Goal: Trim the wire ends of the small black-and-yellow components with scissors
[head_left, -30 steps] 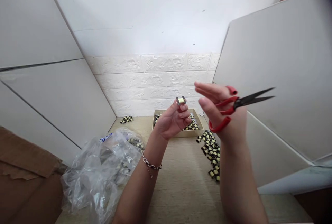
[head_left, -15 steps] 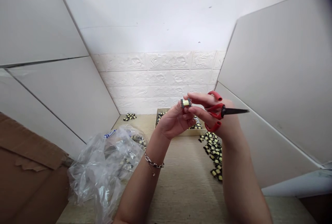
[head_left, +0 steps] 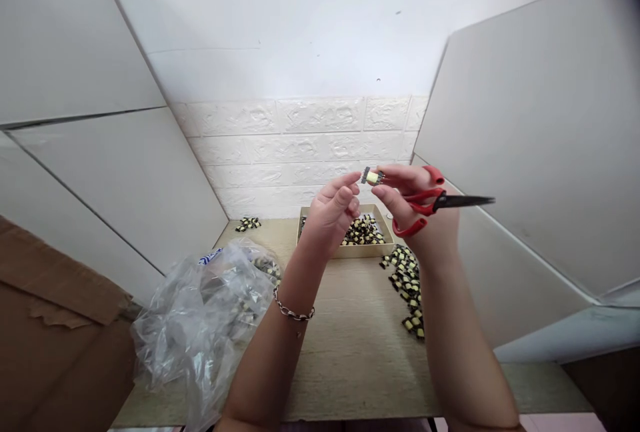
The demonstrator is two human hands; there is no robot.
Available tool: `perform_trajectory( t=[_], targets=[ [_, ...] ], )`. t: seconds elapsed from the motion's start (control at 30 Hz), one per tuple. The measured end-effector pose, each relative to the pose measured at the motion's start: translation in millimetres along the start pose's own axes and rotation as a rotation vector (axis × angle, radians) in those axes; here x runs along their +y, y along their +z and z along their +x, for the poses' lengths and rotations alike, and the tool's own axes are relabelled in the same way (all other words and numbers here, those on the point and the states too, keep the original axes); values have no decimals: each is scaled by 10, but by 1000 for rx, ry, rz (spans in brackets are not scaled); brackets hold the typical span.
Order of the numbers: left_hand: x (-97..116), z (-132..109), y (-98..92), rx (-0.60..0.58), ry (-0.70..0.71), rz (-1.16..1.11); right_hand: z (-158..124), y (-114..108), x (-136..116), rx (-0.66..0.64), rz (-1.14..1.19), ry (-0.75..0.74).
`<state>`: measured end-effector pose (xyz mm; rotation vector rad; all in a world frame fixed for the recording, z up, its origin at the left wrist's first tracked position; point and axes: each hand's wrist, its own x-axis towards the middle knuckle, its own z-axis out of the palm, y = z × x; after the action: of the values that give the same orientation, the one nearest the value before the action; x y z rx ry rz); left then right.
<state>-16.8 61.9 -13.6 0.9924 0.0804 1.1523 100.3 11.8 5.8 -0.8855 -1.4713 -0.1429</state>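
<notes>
A small transformer (head_left: 373, 178) with yellow tape round its middle and dark pinned ends is pinched between the thumb and fingers of my right hand (head_left: 407, 202). That hand also carries red-handled scissors (head_left: 434, 200), their dark blades pointing right, away from the part. My left hand (head_left: 333, 212) is just left of the transformer, its index fingertip close to the part's end; whether it touches I cannot tell. The left fingers are apart and partly bent, with nothing visible in them. Behind the hands stands a shallow box (head_left: 367, 252) holding many similar transformers.
Loose transformers (head_left: 407, 285) lie heaped right of the box, beside my right forearm. A smaller pile (head_left: 248, 224) sits at the back left. A crumpled clear plastic bag (head_left: 195, 325) with more parts is at left, near a cardboard box (head_left: 55, 325). White panels (head_left: 530, 139) flank the table.
The transformer has passed from between both hands into my right fingers, shifting slightly right and up. My left hand has let go and drawn a little left. The scissors moved right with my right hand.
</notes>
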Motion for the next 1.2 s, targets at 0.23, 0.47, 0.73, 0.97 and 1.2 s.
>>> perform_trajectory(
  t=[0.23, 0.47, 0.73, 0.97, 1.2],
  targets=[
    [119, -117, 87, 42, 177, 395, -62, 89, -71, 185, -140, -174],
    [250, -191, 155, 72, 326, 432, -96, 117, -128, 170, -119, -220],
    [248, -62, -104, -109, 306, 468, -74, 176, -161, -94, 572, 337],
    [257, 4, -309, -215, 397, 657, -42, 170, -52, -378, 1196, 873],
    [367, -33, -318, -313, 421, 797, -43, 175, -21, -570, 1242, 965]
  ],
)
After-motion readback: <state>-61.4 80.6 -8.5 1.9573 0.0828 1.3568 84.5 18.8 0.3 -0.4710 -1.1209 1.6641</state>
